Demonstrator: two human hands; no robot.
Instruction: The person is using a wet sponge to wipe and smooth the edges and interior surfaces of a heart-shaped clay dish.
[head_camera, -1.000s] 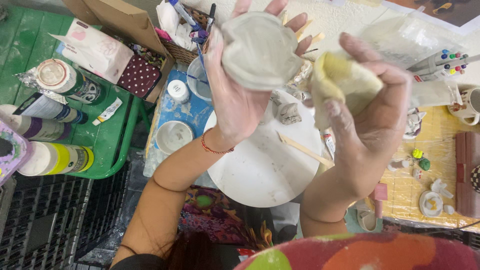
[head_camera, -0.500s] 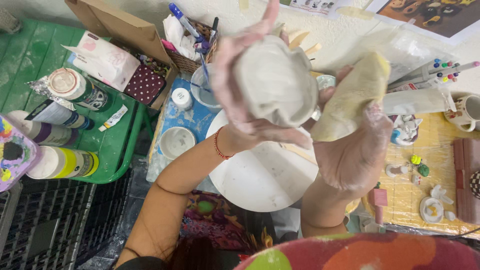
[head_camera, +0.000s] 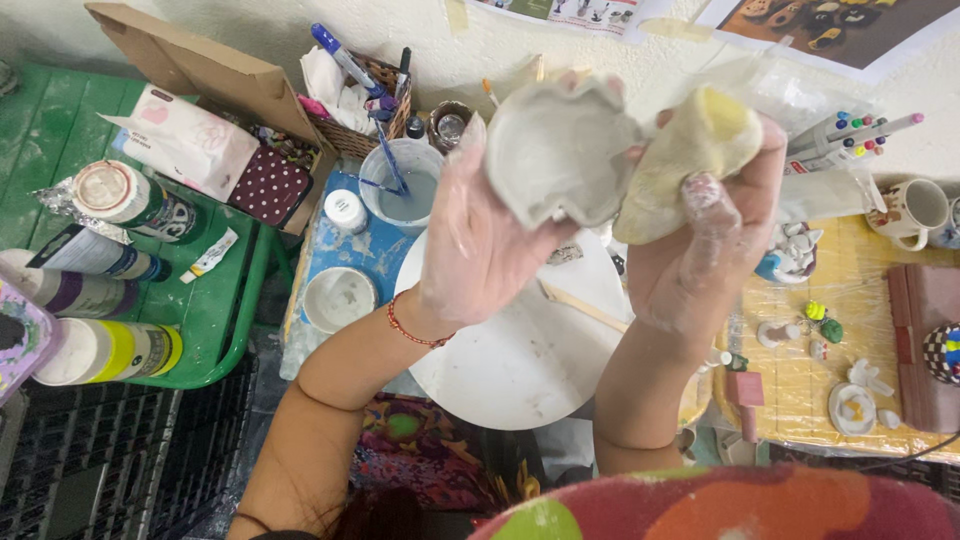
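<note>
The clay piece (head_camera: 560, 150) is pale grey. Touching its right side is a yellow sponge (head_camera: 690, 160). Under the clay piece is a round white board (head_camera: 510, 350). Left of the board a white cup (head_camera: 338, 298) sits on a blue cloth (head_camera: 345, 250). Farther left of the board are a green tray (head_camera: 215, 310) and a dark red pouch (head_camera: 268, 187) with white dots. Right of the board is a yellow table (head_camera: 800, 385).

Both arms are going bare, no sleeves. Left hand (head_camera: 480, 245) and right hand (head_camera: 700, 250) are looking caked in pale clay dust, and she's... well, they're wearing a thin red string bracelet (head_camera: 412, 330) on the left wrist.
</note>
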